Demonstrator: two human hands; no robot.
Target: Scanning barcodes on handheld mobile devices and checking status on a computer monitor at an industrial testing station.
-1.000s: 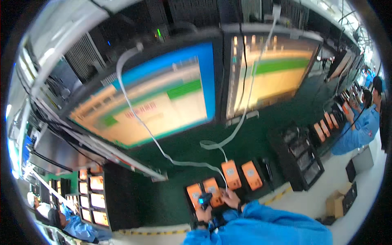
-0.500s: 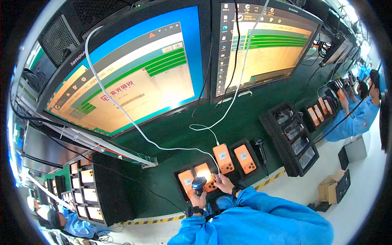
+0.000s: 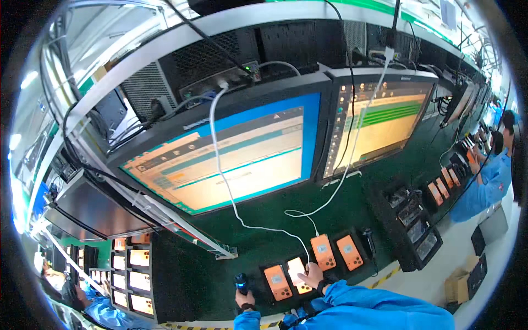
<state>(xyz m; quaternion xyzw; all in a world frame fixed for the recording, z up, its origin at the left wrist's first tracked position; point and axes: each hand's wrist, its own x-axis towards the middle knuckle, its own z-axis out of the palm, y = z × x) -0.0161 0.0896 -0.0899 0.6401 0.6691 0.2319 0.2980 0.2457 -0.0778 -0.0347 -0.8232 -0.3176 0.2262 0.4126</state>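
Note:
My left hand is closed round the handle of a dark handheld barcode scanner, upright to the left of the phones. My right hand is at a bright, glare-lit orange phone, its fingers closed about the end of a white cable by the phone's edge. Left of that phone lies another orange phone with a pale label. To the right, an orange phone has a second white cable at its top. One more orange phone lies beside it on a dark pad.
Two monitors stand behind the green bench. A second scanner rests right of the phones. A black foam tray sits farther right. At left stands a rack of phones. A co-worker in blue is at far right.
My left hand has carried the scanner leftward, away from the phones. My right hand stays at the cabled phone. The left monitor's picture has lost its green bars. The view has tilted up.

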